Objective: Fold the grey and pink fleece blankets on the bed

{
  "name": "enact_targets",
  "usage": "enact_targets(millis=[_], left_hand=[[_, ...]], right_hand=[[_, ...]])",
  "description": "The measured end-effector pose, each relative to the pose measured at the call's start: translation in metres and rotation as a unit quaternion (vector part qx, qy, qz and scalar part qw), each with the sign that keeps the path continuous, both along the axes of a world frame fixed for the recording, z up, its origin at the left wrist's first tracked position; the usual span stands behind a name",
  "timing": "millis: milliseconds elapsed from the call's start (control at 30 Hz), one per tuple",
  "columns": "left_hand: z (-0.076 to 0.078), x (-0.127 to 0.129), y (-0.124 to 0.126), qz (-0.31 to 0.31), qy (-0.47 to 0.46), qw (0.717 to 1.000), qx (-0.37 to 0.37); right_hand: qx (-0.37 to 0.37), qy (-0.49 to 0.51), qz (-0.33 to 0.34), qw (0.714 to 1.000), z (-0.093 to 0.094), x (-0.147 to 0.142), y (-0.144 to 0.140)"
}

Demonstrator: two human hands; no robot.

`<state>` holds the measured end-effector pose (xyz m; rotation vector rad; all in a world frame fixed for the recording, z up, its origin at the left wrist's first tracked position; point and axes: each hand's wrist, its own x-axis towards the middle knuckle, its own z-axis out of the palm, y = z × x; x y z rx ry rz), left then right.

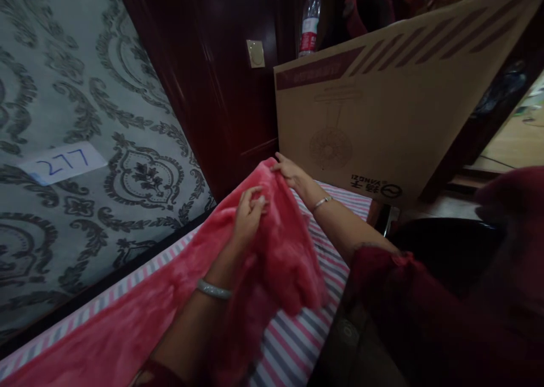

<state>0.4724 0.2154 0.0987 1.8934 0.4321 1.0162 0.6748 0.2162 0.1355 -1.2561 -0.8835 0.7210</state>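
Observation:
A plush pink-red blanket (280, 251) lies in folds along a bed with a striped sheet (297, 341). My right hand (291, 171) grips the blanket's raised far corner, thumb and fingers closed on its edge. Nearer to me, my left hand (249, 214) is on the same blanket with its fingers curled into the plush; the folds partly hide what its fingertips pinch. Loose folds hang between my forearms and spread over the sheet toward the right edge.
A large cardboard box (382, 103) stands beyond the bed's far end, a plastic bottle (310, 24) behind it. Patterned wallpaper (144, 177) with a paper label (63, 163) borders the left side. Dark wooden panelling (212, 52) carries a switch (255, 54).

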Motion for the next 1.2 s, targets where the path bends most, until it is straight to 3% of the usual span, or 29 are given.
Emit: enact_targets(millis=[67, 167, 233, 333, 433, 533, 667, 833, 933, 1000, 1067, 1200], left_hand=[[-0.011, -0.018, 0.023, 0.076, 0.042, 0.99, 0.11], [-0.04, -0.053, 0.054, 0.128, 0.136, 0.956, 0.227], [-0.065, -0.074, 0.062, 0.113, 0.215, 0.939, 0.243], [-0.101, -0.095, 0.054, 0.105, 0.316, 0.911, 0.245], [-0.119, -0.102, 0.041, 0.123, 0.347, 0.893, 0.258], [-0.119, -0.102, 0.036, 0.123, 0.338, 0.893, 0.271], [-0.113, -0.1, 0.038, 0.122, 0.329, 0.896, 0.272], [-0.114, -0.1, 0.041, 0.122, 0.317, 0.899, 0.276], [-0.114, -0.101, 0.043, 0.124, 0.329, 0.896, 0.273], [-0.114, -0.1, 0.044, 0.123, 0.336, 0.893, 0.271], [-0.114, -0.1, 0.045, 0.12, 0.34, 0.892, 0.273], [-0.114, -0.099, 0.046, 0.123, 0.338, 0.891, 0.276]], right_hand=[[-0.027, 0.009, -0.018, 0.999, 0.006, 0.013, 0.027], [-0.076, 0.003, -0.027, 0.997, -0.014, 0.02, 0.049], [-0.104, -0.002, -0.029, 0.994, -0.039, 0.019, 0.053], [-0.139, -0.011, -0.043, 0.989, -0.08, 0.023, 0.042], [-0.153, -0.019, -0.066, 0.986, -0.111, 0.036, 0.014], [-0.164, -0.039, -0.059, 0.984, -0.129, 0.049, -0.027], [-0.171, -0.072, 0.023, 0.982, -0.139, 0.05, -0.073], [-0.155, -0.104, 0.1, 0.977, -0.138, 0.041, -0.088], [-0.118, -0.106, 0.184, 0.97, -0.14, 0.04, -0.093], [-0.091, -0.083, 0.204, 0.971, -0.145, 0.038, -0.097], [-0.077, -0.066, 0.166, 0.981, -0.152, 0.033, -0.099], [-0.068, -0.091, -0.02, 0.993, -0.155, 0.022, -0.086]])
